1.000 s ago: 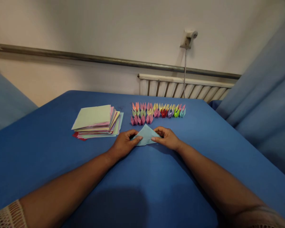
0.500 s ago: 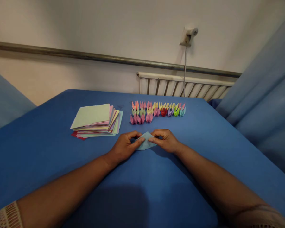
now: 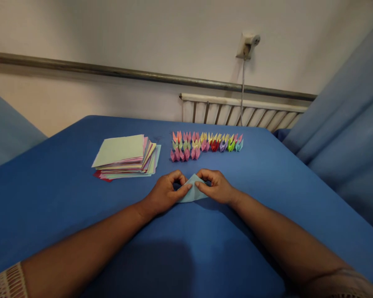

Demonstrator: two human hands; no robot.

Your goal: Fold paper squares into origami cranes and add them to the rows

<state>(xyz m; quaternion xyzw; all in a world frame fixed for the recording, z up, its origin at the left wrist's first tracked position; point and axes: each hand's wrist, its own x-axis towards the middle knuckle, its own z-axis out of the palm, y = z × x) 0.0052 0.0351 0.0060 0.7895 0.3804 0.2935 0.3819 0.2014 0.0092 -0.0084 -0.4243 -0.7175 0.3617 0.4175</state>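
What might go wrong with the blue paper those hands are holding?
The left hand and right hand both pinch the light blue paper, so uneven pulling might crease it crooked. The paper stack has uneven edges, so a bump might make sheets slide. The folded paper figures stand close together just beyond the hands, so a nudge could topple some.

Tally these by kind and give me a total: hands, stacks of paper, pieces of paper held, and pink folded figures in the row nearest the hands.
Hands: 2 (left hand, right hand)
Paper stack: 1
Light-blue paper, held: 1
Pink folded figures, nearest row: 3
Total: 7
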